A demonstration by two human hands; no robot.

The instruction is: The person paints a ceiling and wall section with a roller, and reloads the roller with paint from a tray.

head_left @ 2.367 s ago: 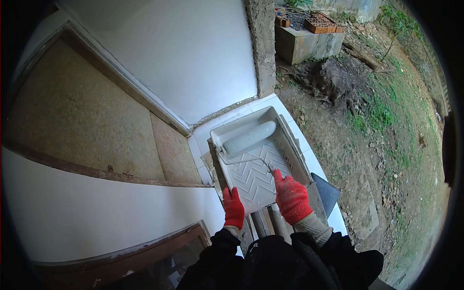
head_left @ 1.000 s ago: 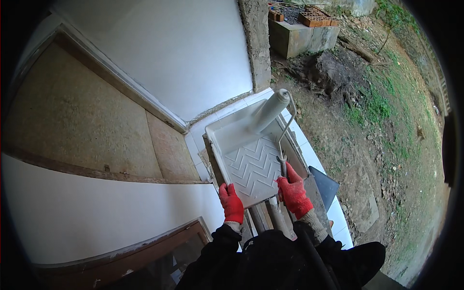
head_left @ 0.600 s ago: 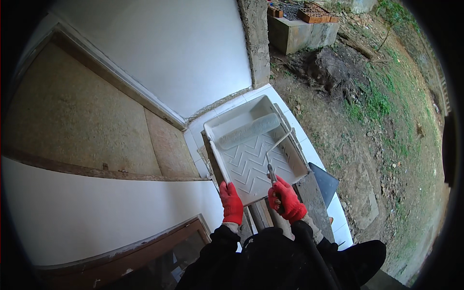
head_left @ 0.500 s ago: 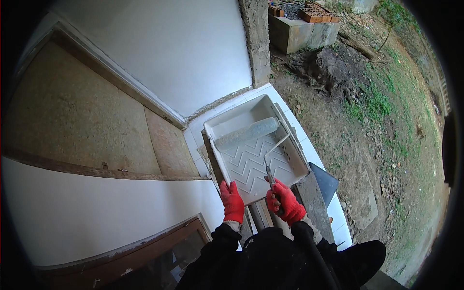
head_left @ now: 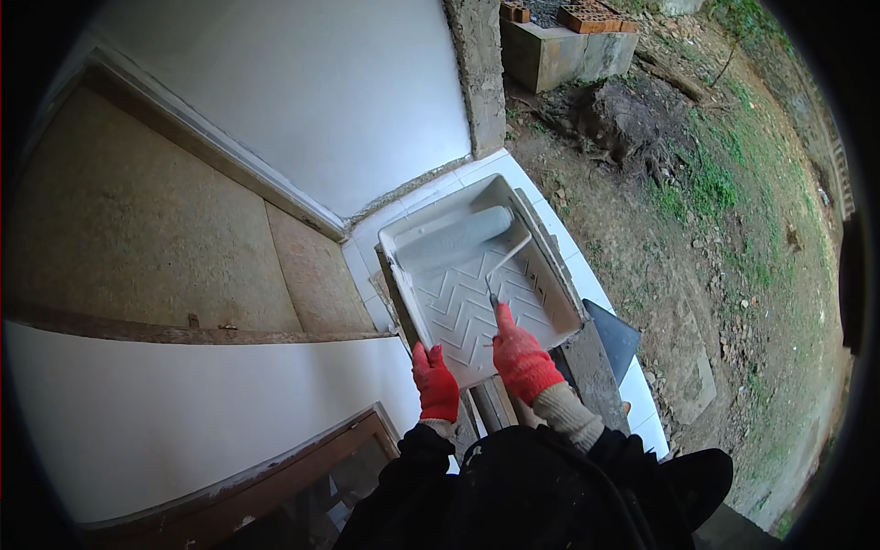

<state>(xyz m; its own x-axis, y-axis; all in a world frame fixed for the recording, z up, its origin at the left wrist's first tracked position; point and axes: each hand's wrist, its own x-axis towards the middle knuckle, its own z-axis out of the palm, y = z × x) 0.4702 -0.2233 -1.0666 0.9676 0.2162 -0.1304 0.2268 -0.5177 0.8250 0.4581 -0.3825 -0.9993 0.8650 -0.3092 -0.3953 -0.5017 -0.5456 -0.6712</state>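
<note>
A white paint tray point(head_left: 467, 353) with zigzag ridges lies before me. Inside, at its far end, rests a paint roller point(head_left: 463, 238) with a pale, wet-looking sleeve and a bent wire frame. My right hand point(head_left: 527, 359), in a red glove, is closed round the roller's handle, its forefinger stretched along it. The palm hides most of the handle. At the tray's near left corner my left hand point(head_left: 436, 385), also red-gloved, grips the rim with the thumb raised beside it.
Beneath the tray is a wooden support point(head_left: 593, 376) on white floor tiles point(head_left: 557, 229). A dark flat panel point(head_left: 614, 341) leans at its right. White walls point(head_left: 367, 92) and a brown-framed door panel point(head_left: 156, 211) stand left. Bare ground point(head_left: 632, 266) lies right, with bricks point(head_left: 596, 18) beyond.
My right hand has pushed forward and turned palm down over the handle. The roller has slid deeper into the tray's far end. My left hand keeps to the same corner.
</note>
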